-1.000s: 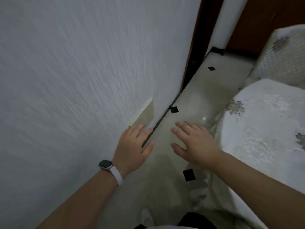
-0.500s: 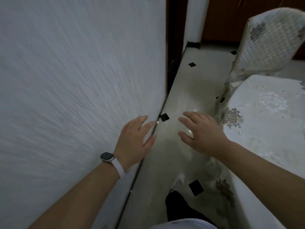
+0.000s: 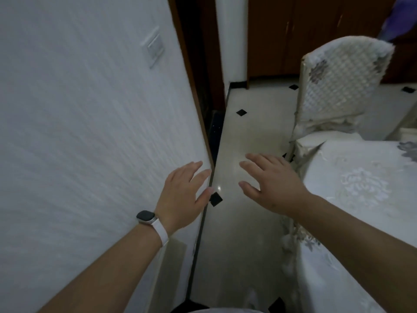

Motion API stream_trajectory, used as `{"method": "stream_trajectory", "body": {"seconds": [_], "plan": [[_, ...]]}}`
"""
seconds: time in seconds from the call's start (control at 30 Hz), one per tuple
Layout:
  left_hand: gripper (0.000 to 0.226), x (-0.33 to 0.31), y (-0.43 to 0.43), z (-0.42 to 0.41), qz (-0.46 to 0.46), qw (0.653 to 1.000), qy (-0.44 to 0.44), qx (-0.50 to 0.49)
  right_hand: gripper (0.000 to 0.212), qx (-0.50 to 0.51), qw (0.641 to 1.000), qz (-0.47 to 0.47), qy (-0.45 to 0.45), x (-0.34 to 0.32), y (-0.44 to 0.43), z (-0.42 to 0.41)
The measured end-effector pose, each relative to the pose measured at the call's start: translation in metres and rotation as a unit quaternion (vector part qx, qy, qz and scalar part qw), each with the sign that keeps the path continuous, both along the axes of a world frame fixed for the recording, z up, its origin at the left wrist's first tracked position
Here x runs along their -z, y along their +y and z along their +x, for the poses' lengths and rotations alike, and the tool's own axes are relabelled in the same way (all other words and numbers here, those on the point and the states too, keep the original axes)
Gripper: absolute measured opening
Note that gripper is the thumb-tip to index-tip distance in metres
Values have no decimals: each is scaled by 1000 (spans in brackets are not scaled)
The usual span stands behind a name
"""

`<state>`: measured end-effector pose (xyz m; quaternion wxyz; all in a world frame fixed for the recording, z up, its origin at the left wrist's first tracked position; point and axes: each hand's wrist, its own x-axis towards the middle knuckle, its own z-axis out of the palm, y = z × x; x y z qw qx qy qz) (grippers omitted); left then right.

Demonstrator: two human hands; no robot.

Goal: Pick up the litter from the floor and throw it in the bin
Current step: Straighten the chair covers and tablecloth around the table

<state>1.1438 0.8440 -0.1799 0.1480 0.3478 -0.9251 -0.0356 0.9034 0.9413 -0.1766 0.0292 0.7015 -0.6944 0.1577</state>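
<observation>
Here, both hands are held out over the floor [image 3: 243, 136] and carry nothing. The left hand [image 3: 182, 197] has straight, slightly spread fingers, close beside the wall [image 3: 90, 132]. The right hand [image 3: 273, 184] has relaxed fingers, also apart, next to the covered table [image 3: 361, 199]. No litter and no bin are in view; ahead of the fingertips there are only pale tiles. I suppose the litter is light and soft, so a pinch at its edge should be enough.

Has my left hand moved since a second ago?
Yes. The left hand has gone forward past the black floor tile, which earlier lay ahead of its fingers.
</observation>
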Motion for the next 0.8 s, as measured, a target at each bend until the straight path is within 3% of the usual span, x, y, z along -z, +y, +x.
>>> {"method": "stream_trajectory", "body": {"seconds": [0.37, 0.6, 0.8], "plan": [[47, 33, -155, -109, -15, 991, 46, 122, 54, 90, 994, 44, 44, 23, -98, -77], [45, 47, -265, -188, 20, 986, 70, 151, 56, 154, 979, 92, 92, -3, -200, -117], [43, 32, -318, -264, 9, 971, 72, 228, 54, 223, 967, 73, 105, -8, -228, -163]]}}
